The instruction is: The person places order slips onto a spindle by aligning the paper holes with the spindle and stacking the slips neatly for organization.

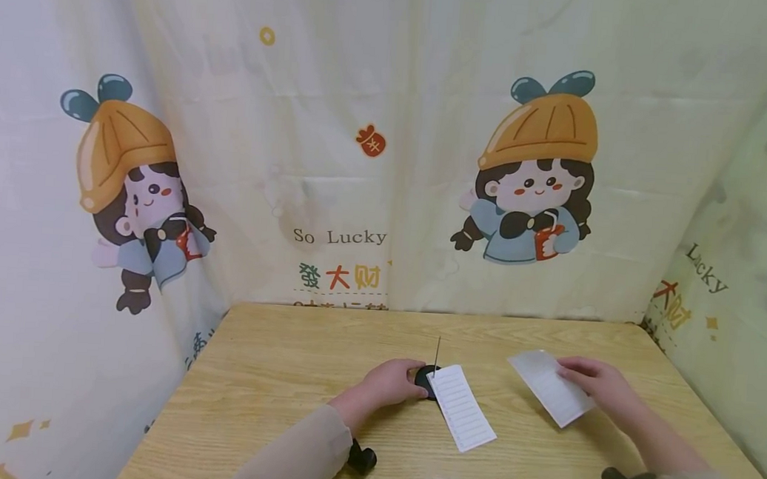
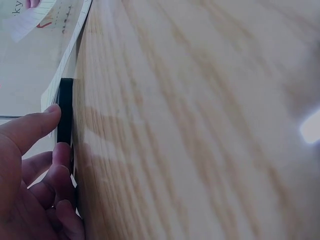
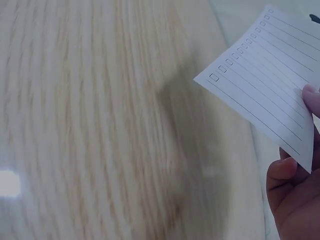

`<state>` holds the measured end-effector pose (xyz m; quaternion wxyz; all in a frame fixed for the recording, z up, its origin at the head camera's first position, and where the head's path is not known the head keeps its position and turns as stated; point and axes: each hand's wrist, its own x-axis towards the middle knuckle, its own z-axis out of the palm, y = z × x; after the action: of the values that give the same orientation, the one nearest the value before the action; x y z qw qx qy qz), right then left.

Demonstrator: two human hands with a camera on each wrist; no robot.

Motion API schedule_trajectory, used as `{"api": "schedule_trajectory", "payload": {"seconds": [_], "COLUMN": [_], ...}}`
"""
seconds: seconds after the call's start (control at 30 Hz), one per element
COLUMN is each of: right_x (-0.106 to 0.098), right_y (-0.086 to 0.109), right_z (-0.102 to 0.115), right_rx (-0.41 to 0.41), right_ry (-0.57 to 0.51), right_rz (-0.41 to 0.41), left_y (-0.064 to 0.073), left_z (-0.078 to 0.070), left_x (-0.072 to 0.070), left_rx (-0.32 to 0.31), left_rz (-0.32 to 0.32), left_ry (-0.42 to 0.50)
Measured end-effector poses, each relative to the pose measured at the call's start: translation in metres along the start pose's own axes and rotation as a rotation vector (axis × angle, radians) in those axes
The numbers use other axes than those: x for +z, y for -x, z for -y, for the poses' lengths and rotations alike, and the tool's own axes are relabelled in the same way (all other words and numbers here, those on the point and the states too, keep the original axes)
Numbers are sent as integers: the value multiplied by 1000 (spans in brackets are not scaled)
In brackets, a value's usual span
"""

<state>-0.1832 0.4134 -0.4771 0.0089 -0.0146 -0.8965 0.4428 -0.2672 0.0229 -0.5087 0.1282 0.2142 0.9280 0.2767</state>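
A round black base (image 1: 423,379) with a thin upright metal spike (image 1: 437,354), a bill spike, stands on the wooden table. My left hand (image 1: 392,382) grips the base's left edge, thumb on top and fingers at its side in the left wrist view. One lined paper slip (image 1: 462,410) is on the spike by its top corner and slants toward the front right. Off to the right, my right hand (image 1: 603,385) pinches a second lined slip (image 1: 550,388) by its edge, above the table. Small checkboxes run down one side of that lined slip (image 3: 260,70) in the right wrist view.
The wooden table (image 1: 267,380) reaches back to a printed curtain (image 1: 429,161), which also hangs along both sides. Black wrist mounts (image 1: 361,458) show at both sleeves. A bright light reflection lies near the table's front.
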Motion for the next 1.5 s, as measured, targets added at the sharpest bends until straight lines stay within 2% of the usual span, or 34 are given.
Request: {"api": "schedule_trajectory", "payload": {"seconds": [0.3, 0.5, 0.77, 0.97, 1.23, 1.5], "right_x": [13, 26, 41, 51, 59, 68], "right_y": [-8, -14, -19, -20, -22, -22], "right_z": [15, 20, 37, 48, 62, 78], "right_rx": [-19, -22, -6, -12, 19, 29], "right_ry": [-107, -132, -175, -256, -332, -474], "right_rz": [-16, 5, 8, 9, 14, 33], "left_y": [1, 2, 3, 3, 3, 3], "left_z": [-1, -1, -1, -1, -1, -1], "left_x": [-2, 0, 0, -1, 0, -1], "left_rx": [-1, 0, 1, 13, 6, 9], "left_rz": [-11, -5, -11, -8, -18, -10], "left_ry": [-2, 15, 15, 16, 14, 19]}}
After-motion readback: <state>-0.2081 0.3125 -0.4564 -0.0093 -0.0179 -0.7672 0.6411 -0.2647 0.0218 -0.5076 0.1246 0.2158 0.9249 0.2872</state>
